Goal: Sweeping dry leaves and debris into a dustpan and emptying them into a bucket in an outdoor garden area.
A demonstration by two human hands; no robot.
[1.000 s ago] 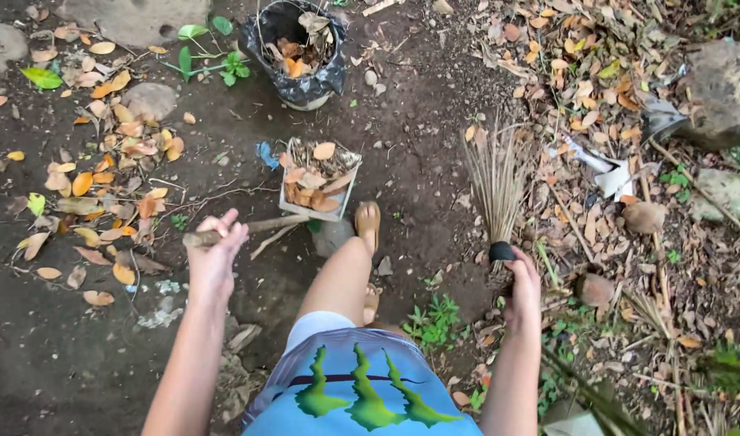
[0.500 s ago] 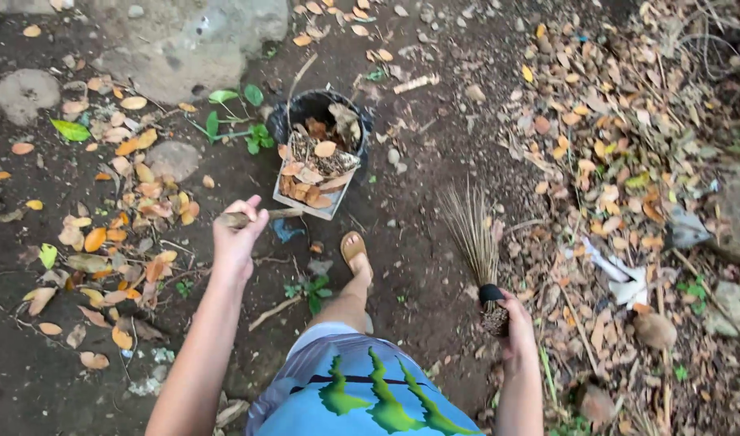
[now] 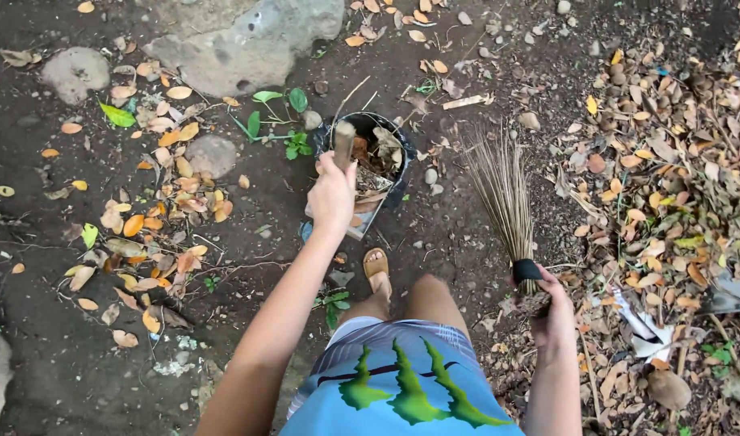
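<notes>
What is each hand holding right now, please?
Left hand: closed on the dustpan handle.
Right hand: closed on the stick broom.

Blk bucket, tan broom w/ blk band, blue shorts w/ green streaks.

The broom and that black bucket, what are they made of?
The stick broom in the right hand looks like thin, dry, tan plant ribs, matte, bound by a black band. The round black bucket seems lined with thin, crinkled, slightly shiny plastic, probably a bag; its wall underneath is hidden.
</notes>
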